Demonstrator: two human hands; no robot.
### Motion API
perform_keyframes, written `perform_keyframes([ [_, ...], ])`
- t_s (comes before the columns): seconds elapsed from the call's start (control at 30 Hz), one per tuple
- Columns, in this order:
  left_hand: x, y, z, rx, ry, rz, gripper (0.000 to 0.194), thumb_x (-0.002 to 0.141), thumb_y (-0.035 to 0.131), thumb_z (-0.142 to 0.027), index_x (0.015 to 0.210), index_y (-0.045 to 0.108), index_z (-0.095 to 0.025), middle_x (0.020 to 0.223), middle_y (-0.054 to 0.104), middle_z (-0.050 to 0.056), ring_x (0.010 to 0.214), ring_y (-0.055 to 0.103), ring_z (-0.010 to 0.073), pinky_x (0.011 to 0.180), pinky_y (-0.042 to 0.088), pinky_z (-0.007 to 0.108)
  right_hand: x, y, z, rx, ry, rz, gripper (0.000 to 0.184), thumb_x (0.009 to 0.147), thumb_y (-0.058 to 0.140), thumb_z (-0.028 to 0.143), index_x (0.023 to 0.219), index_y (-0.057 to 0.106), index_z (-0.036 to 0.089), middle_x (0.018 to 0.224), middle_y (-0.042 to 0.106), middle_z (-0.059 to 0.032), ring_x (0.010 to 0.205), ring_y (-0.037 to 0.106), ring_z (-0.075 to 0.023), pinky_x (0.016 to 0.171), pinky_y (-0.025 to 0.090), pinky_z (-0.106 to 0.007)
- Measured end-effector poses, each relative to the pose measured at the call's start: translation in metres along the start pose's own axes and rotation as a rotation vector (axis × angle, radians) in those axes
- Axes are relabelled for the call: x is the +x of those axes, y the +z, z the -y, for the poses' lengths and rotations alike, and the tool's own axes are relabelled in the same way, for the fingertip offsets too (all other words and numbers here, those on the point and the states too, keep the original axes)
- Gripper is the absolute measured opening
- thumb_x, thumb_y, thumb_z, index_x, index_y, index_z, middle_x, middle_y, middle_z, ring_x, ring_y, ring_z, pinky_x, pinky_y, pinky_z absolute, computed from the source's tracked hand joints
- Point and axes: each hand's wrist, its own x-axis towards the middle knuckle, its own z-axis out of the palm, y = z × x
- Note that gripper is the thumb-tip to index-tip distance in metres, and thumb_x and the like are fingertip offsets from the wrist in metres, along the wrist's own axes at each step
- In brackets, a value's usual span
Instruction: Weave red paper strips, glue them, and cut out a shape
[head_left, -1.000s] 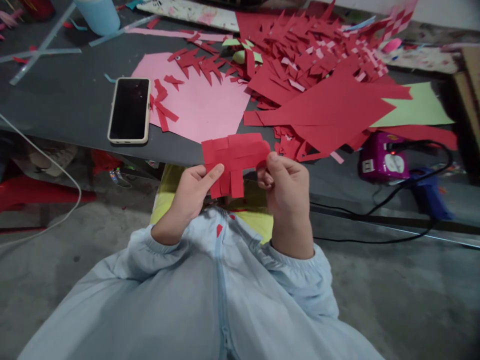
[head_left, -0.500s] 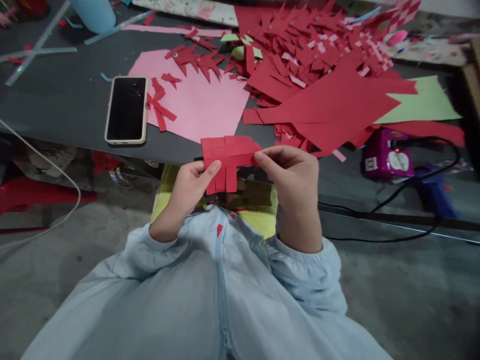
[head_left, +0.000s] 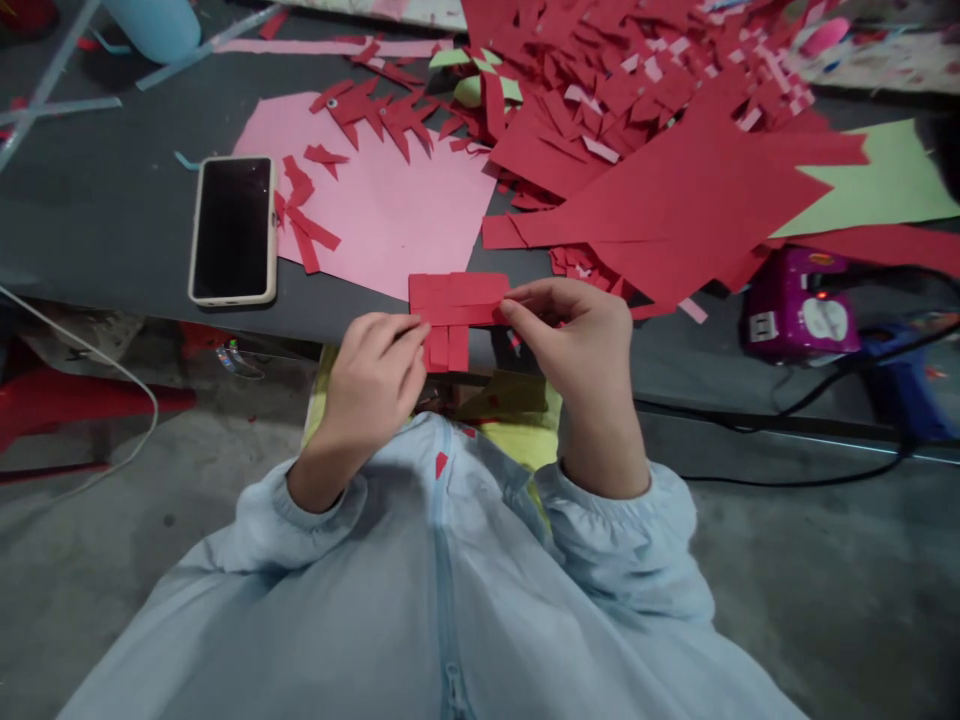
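A small piece of overlapping red paper strips (head_left: pixel 450 310), some crossing as if woven, lies level at the table's front edge. My left hand (head_left: pixel 375 375) is closed, with fingertips and thumb together on the lower left edge of that piece. Between the thumb and forefinger of my right hand (head_left: pixel 581 335), the right ends of the sideways strips are pinched. Two short strip ends hang down from the piece toward my lap. Just behind it is a pink paper sheet (head_left: pixel 375 225) bearing cut red scraps.
To the left lies a phone (head_left: pixel 234 230). Large red paper cutouts (head_left: pixel 675 215) and many scraps are heaped at the right. A purple box (head_left: pixel 799 310) with a black cable (head_left: pixel 810 385) sits near a blue glue gun (head_left: pixel 904 385). A light blue cup (head_left: pixel 157 25) stands at the back left.
My left thumb has come off the top of the red paper piece, and that hand now pinches its lower left edge. My right hand keeps its pinch, shifted slightly left.
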Motion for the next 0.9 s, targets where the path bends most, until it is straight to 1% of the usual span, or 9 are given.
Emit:
perform_keyframes([
  [0.17,-0.001,0.008,0.001,0.062,0.132,0.073,0.029,0.095,0.047,-0.015,0.115,0.068,-0.011,0.116,0.07,0.015,0.111,0.061,0.0248,0.098,0.051,0.041,0.001,-0.002,0.002,-0.207,-0.09,-0.025,0.011,0.079,0.071,0.03,0.076,0.074,0.02,0.072,0.069,-0.0022,0.06,0.057,-0.0149,0.061,0.045,-0.031],
  [0.3,0.0,0.008,0.001,0.128,0.146,0.143,0.031,0.098,0.044,-0.02,0.119,0.065,-0.012,0.116,0.068,0.016,0.109,0.06,0.0246,0.095,0.051,0.04,0.003,-0.005,0.006,-0.323,-0.249,-0.08,0.011,0.077,0.073,0.031,0.072,0.072,0.021,0.085,0.068,-0.0065,0.081,0.062,-0.0225,0.073,0.049,-0.038],
  [0.37,0.0,0.009,0.001,0.154,0.153,0.148,0.03,0.099,0.044,-0.023,0.118,0.066,-0.015,0.114,0.067,0.015,0.106,0.06,0.025,0.091,0.05,0.04,0.005,-0.005,0.012,-0.27,-0.216,-0.044,0.012,0.079,0.072,0.03,0.072,0.069,0.021,0.08,0.067,-0.005,0.075,0.062,-0.0203,0.07,0.048,-0.035],
  [0.5,0.0,0.012,-0.001,0.184,0.204,0.109,0.033,0.099,0.047,-0.024,0.127,0.064,-0.022,0.11,0.066,0.014,0.1,0.061,0.0249,0.085,0.049,0.04,0.008,-0.001,0.028,0.029,-0.047,0.106,0.015,0.084,0.069,0.032,0.074,0.066,0.021,0.066,0.063,0.0,0.059,0.057,-0.0128,0.057,0.042,-0.027],
  [0.6,0.002,0.012,-0.001,0.204,0.204,0.095,0.036,0.099,0.048,-0.024,0.133,0.06,-0.023,0.106,0.066,0.013,0.094,0.061,0.0237,0.081,0.048,0.037,0.011,0.003,0.038,0.144,0.005,0.125,0.018,0.085,0.07,0.038,0.079,0.067,0.021,0.064,0.062,0.0008,0.058,0.058,-0.0117,0.054,0.041,-0.025],
  [0.67,0.004,0.011,-0.001,0.2,0.19,0.097,0.037,0.099,0.047,-0.023,0.134,0.059,-0.02,0.102,0.067,0.012,0.092,0.06,0.0229,0.08,0.048,0.036,0.01,0.003,0.04,0.161,-0.006,0.108,0.02,0.09,0.063,0.042,0.089,0.068,0.022,0.065,0.062,0.0011,0.059,0.06,-0.012,0.054,0.041,-0.025],
  [0.73,0.005,0.009,-0.002,0.188,0.183,0.101,0.037,0.099,0.046,-0.021,0.134,0.059,-0.017,0.1,0.067,0.012,0.091,0.06,0.0226,0.08,0.047,0.035,0.007,0.0,0.039,0.14,-0.057,0.08,0.024,0.096,0.053,0.042,0.097,0.068,0.024,0.067,0.063,0.0007,0.061,0.062,-0.0127,0.056,0.043,-0.025],
  [0.8,0.006,0.006,-0.002,0.181,0.179,0.112,0.038,0.098,0.047,-0.02,0.133,0.059,-0.014,0.099,0.068,0.012,0.09,0.06,0.0226,0.079,0.047,0.035,0.001,-0.004,0.033,0.053,-0.145,0.102,0.024,0.097,0.05,0.039,0.095,0.069,0.024,0.071,0.065,-0.0001,0.064,0.062,-0.0134,0.059,0.045,-0.027],
  [0.9,0.007,0.003,-0.002,0.171,0.167,0.136,0.038,0.099,0.046,-0.019,0.134,0.058,-0.013,0.101,0.069,0.013,0.09,0.06,0.0222,0.079,0.047,0.035,-0.011,-0.01,0.02,-0.182,-0.354,0.287,0.015,0.089,0.065,0.037,0.086,0.071,0.023,0.077,0.067,-0.0024,0.07,0.061,-0.0169,0.064,0.046,-0.03],
])
